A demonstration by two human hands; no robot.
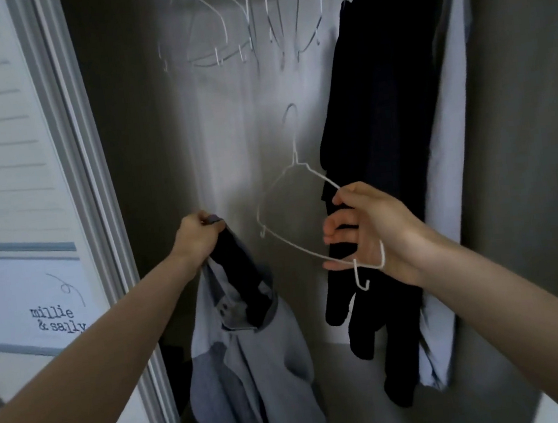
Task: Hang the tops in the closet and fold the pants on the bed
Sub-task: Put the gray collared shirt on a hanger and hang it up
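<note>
1. Both hands are occupied as I am watching: left hand (197, 235) is clenching a bunched fold of the shirt (252, 362) near its top, right hand (366, 233) is pinching the hanger (291, 210) at its right shoulder, thumb on the upper wire and fingers curling round the lower bar.
2. Shirt is dangling free below my left fist, in front of the closet opening and just right of the door frame (97, 196); it is touching nothing else that I can make out.
3. I am judging it light and entirely limp; grey-blue cloth with a darker lining showing at the collar; it is sagging wherever it is not held, so it is going to need holding at the collar or a shoulder seam, not mid-body.
4. Hanger is looking thin, stiff and springy, tilted with its hook up and to the left; gripping one end is letting it swing, so I am favouring a grip nearer the neck.
5. Empty hangers (217, 28) are hanging above; dark clothes (379, 166) are hanging to the right, just behind my right hand.
6. Wire is likely slick; an open collar could be slipping off.
</note>
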